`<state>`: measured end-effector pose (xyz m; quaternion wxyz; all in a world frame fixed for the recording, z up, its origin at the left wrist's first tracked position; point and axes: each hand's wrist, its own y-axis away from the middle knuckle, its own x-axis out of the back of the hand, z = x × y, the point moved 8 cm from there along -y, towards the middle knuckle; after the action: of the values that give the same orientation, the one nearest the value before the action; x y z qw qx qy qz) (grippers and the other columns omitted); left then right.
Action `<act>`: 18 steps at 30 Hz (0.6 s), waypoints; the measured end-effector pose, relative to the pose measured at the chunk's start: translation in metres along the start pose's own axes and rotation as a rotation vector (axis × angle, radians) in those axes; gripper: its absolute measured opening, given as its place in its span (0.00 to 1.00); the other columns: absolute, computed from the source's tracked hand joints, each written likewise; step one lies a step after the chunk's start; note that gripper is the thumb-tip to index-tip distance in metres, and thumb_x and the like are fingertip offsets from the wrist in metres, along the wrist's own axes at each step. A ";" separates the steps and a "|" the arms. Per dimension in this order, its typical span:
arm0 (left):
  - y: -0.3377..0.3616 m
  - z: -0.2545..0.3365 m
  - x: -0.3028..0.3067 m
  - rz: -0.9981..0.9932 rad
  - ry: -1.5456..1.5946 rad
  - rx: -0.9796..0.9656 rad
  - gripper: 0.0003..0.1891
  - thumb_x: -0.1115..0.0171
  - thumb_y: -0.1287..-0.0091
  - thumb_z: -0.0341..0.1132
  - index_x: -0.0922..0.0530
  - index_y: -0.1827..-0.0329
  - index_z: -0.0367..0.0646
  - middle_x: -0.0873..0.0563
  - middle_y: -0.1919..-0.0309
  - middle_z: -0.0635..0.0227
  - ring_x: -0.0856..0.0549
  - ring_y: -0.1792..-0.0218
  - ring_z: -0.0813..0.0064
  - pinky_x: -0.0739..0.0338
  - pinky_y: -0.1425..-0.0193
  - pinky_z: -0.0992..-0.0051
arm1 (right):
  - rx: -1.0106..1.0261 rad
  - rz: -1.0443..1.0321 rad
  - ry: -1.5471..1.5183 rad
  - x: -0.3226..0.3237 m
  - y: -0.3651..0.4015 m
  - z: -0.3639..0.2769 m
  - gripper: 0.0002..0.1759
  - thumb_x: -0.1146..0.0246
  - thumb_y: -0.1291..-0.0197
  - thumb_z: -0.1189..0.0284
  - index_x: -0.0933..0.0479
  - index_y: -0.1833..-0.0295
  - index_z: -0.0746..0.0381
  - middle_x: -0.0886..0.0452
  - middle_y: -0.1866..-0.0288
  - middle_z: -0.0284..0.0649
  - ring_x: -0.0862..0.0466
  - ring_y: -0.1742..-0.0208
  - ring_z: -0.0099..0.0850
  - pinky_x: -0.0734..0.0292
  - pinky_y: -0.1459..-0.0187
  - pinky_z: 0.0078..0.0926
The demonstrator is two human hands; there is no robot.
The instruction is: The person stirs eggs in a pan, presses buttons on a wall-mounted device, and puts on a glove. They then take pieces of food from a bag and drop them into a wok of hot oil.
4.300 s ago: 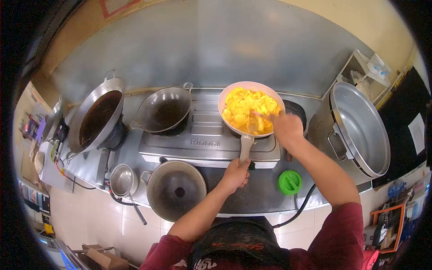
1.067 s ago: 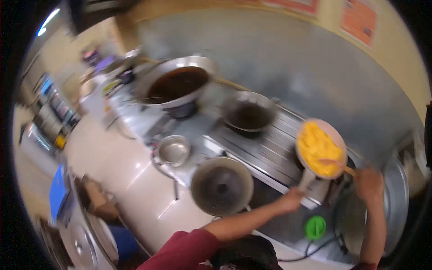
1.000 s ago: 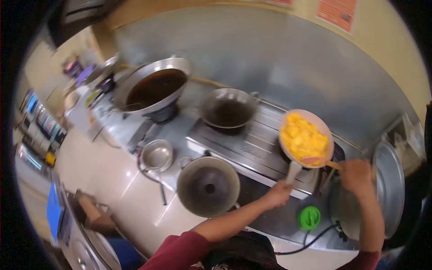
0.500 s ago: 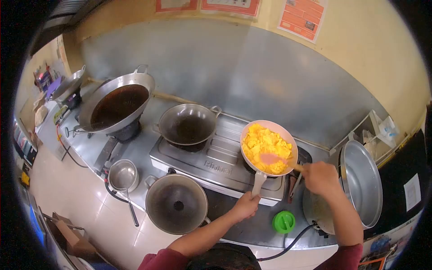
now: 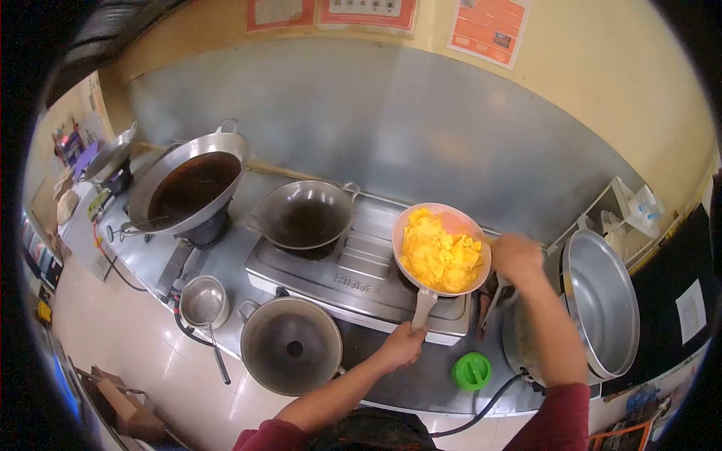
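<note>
Pan (image 5: 456, 221): seems light, rigid; take by handle (image 5: 423, 305).
Egg (image 5: 440, 259): soft, loose.
Left hand (image 5: 402, 346): clasps handle.
Right hand (image 5: 515, 255): blurred; grasp unclear.

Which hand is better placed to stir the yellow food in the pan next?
Probably the right hand: it hovers at the right rim of the pan, beside the yellow food. The left hand is closed on the pan handle, so it is busy.
</note>
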<state>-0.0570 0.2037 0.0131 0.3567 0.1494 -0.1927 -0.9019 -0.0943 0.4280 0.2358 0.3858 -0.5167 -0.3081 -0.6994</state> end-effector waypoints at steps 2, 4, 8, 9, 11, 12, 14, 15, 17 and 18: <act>-0.001 -0.004 -0.001 -0.015 0.026 -0.003 0.14 0.49 0.22 0.45 0.32 0.57 0.43 0.27 0.79 0.72 0.29 0.85 0.78 0.37 0.86 0.73 | -0.025 0.033 0.048 0.007 -0.005 0.020 0.14 0.43 0.35 0.67 0.14 0.51 0.56 0.11 0.51 0.44 0.11 0.49 0.41 0.16 0.49 0.41; 0.006 0.007 -0.001 -0.017 -0.010 -0.006 0.13 0.49 0.22 0.45 0.32 0.57 0.44 0.28 0.80 0.72 0.29 0.86 0.78 0.37 0.86 0.73 | -0.042 0.058 0.133 -0.020 -0.029 0.033 0.14 0.43 0.35 0.67 0.14 0.53 0.56 0.11 0.52 0.43 0.11 0.50 0.42 0.16 0.50 0.40; -0.006 -0.003 0.000 -0.052 -0.027 -0.035 0.13 0.49 0.22 0.45 0.32 0.56 0.43 0.27 0.82 0.72 0.28 0.87 0.77 0.36 0.87 0.72 | 0.002 0.043 0.140 -0.092 -0.093 0.018 0.14 0.42 0.35 0.66 0.15 0.49 0.55 0.11 0.53 0.42 0.11 0.50 0.41 0.17 0.50 0.41; -0.009 -0.006 0.001 -0.055 -0.062 -0.054 0.14 0.49 0.22 0.45 0.32 0.56 0.42 0.27 0.82 0.71 0.27 0.87 0.77 0.36 0.87 0.71 | 0.033 0.100 0.138 -0.116 -0.115 0.014 0.15 0.42 0.35 0.66 0.16 0.47 0.53 0.11 0.52 0.42 0.12 0.50 0.41 0.19 0.49 0.43; -0.014 -0.011 0.002 -0.066 -0.133 -0.080 0.14 0.50 0.22 0.45 0.33 0.56 0.41 0.25 0.82 0.69 0.26 0.87 0.76 0.35 0.87 0.71 | 0.092 0.194 0.080 -0.133 -0.130 0.009 0.16 0.42 0.35 0.65 0.17 0.44 0.50 0.12 0.52 0.40 0.12 0.49 0.41 0.23 0.46 0.49; -0.016 -0.015 0.002 -0.061 -0.133 -0.078 0.15 0.49 0.22 0.45 0.33 0.56 0.41 0.25 0.83 0.69 0.26 0.87 0.75 0.34 0.87 0.71 | 0.118 0.231 0.025 -0.133 -0.138 0.007 0.16 0.42 0.34 0.65 0.18 0.43 0.48 0.12 0.52 0.40 0.13 0.49 0.40 0.26 0.44 0.51; -0.021 -0.015 0.000 -0.052 -0.137 -0.078 0.16 0.49 0.22 0.46 0.33 0.56 0.40 0.25 0.83 0.68 0.25 0.87 0.75 0.34 0.87 0.71 | 0.215 0.240 -0.025 -0.135 -0.146 -0.002 0.17 0.43 0.33 0.64 0.19 0.41 0.44 0.13 0.52 0.38 0.15 0.47 0.39 0.32 0.40 0.55; -0.019 -0.012 0.001 -0.030 -0.125 -0.049 0.16 0.48 0.22 0.46 0.32 0.55 0.39 0.26 0.84 0.69 0.25 0.87 0.74 0.34 0.87 0.71 | 0.282 0.224 -0.023 -0.127 -0.145 -0.008 0.17 0.43 0.32 0.64 0.19 0.41 0.42 0.13 0.52 0.38 0.16 0.46 0.39 0.35 0.39 0.56; -0.016 -0.008 0.002 -0.026 -0.126 -0.014 0.17 0.47 0.22 0.47 0.32 0.55 0.39 0.26 0.85 0.70 0.25 0.87 0.74 0.34 0.86 0.71 | 0.387 0.195 0.039 -0.096 -0.136 -0.017 0.18 0.45 0.31 0.63 0.20 0.39 0.42 0.14 0.48 0.37 0.17 0.44 0.39 0.39 0.35 0.58; -0.014 -0.008 0.001 -0.030 -0.127 0.005 0.17 0.47 0.22 0.47 0.32 0.55 0.39 0.27 0.85 0.70 0.25 0.87 0.74 0.34 0.86 0.71 | 0.425 0.169 0.102 -0.075 -0.123 -0.021 0.19 0.47 0.31 0.64 0.20 0.37 0.43 0.15 0.46 0.36 0.18 0.42 0.39 0.40 0.32 0.59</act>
<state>-0.0627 0.2104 -0.0006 0.3296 0.0957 -0.2151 -0.9143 -0.1970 0.4904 0.1539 0.5583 -0.4117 -0.3842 -0.6093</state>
